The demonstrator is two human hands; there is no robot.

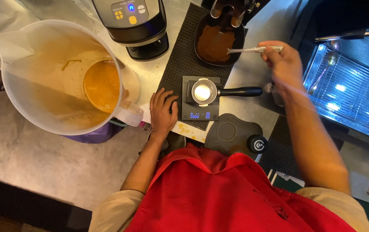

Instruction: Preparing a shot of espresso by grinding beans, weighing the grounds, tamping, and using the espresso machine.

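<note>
My left hand (163, 112) lies flat on the counter edge, fingers spread, touching the left side of a small black scale (188, 112) with a lit blue display. A metal portafilter (205, 91) with a black handle rests on the scale, its basket looking bare and shiny. My right hand (282, 64) pinches the handle of a metal spoon (249, 50), whose tip reaches into a dark tray of ground coffee (214, 43) on a black rubber mat (180, 64).
A large clear plastic pitcher (25, 90) with orange-brown liquid stands at the left. A black and silver grinder (135, 23) sits at the top. A round tamping mat (229, 132) and a black tamper (257, 144) lie near me. A ribbed metal drip tray (356, 86) is at the right.
</note>
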